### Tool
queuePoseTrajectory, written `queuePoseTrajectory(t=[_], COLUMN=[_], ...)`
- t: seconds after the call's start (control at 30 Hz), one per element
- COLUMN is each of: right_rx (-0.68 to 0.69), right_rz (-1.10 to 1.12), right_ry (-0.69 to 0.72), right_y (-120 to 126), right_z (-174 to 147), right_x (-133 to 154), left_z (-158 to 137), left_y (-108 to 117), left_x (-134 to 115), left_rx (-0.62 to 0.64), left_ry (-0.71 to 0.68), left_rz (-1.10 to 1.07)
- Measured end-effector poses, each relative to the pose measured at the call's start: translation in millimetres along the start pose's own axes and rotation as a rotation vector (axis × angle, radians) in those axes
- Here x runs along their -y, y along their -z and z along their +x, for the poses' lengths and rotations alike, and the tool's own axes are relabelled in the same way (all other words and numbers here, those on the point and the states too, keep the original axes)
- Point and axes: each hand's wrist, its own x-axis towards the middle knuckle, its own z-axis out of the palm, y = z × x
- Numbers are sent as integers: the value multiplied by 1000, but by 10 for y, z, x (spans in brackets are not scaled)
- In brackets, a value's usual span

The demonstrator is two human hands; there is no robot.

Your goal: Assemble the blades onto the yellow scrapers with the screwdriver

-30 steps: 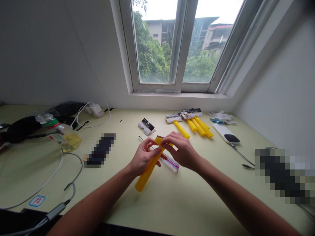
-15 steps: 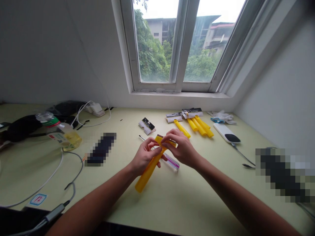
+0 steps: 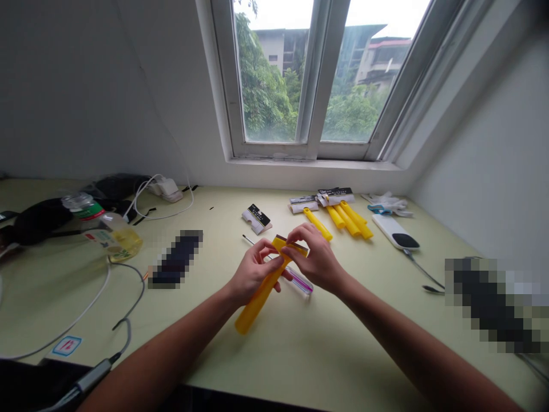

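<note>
A yellow scraper [image 3: 259,297] is held up over the table, its handle slanting down to the left and its wide head at the top, with a dark strip along the edge. My left hand [image 3: 254,269] is closed around the upper handle, thumb pressed on its front. The fingers of my right hand [image 3: 312,252] pinch the scraper's head at its right side; part of the head is hidden by them. Beneath the hands lies a screwdriver [image 3: 305,284] with a clear and purple handle, its tip pointing to the upper left.
Behind the hands are a loose card label [image 3: 256,218] and several yellow scrapers [image 3: 349,222] with card labels. To the right sits a white device [image 3: 393,232] with a cable, near white gloves [image 3: 390,205]. A tilted bottle [image 3: 109,234] and cables [image 3: 92,309] occupy the left.
Both hands keep nearly the same hold on the scraper. The right fingers have shifted very slightly at its head, and more of the dark edge strip shows.
</note>
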Motion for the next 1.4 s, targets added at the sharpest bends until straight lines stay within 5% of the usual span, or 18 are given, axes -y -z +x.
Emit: queuePoseTrajectory(t=[0.2, 0.43, 0.73, 0.9, 1.03, 1.17, 1.3, 1.4], right_rx=[181, 257, 386, 275, 619, 858, 921, 777], right_rz=[313, 429, 77, -446, -631, -654, -574, -404], right_ry=[-234, -265, -146, -150, -295, -269, -252, -241], right_y=[19, 25, 218, 275, 146, 39, 388, 891], right_z=[52, 58, 90, 14, -147, -173, -23, 90], right_x=[-77, -131, -15, 180, 269, 128, 4, -30], left_z=[-6, -50, -46, 46, 138, 176, 170, 161], left_y=[-23, -102, -110, 25, 215, 330, 379, 422], left_x=[-18, -29, 46, -10, -104, -178, -263, -322], left_rx=[-6, -41, -68, -229, -380, -409, -415, -419], left_ry=[8, -54, 25, 36, -27, -78, -121, -155], left_rz=[75, 210, 96, 0, -29, -46, -17, 5])
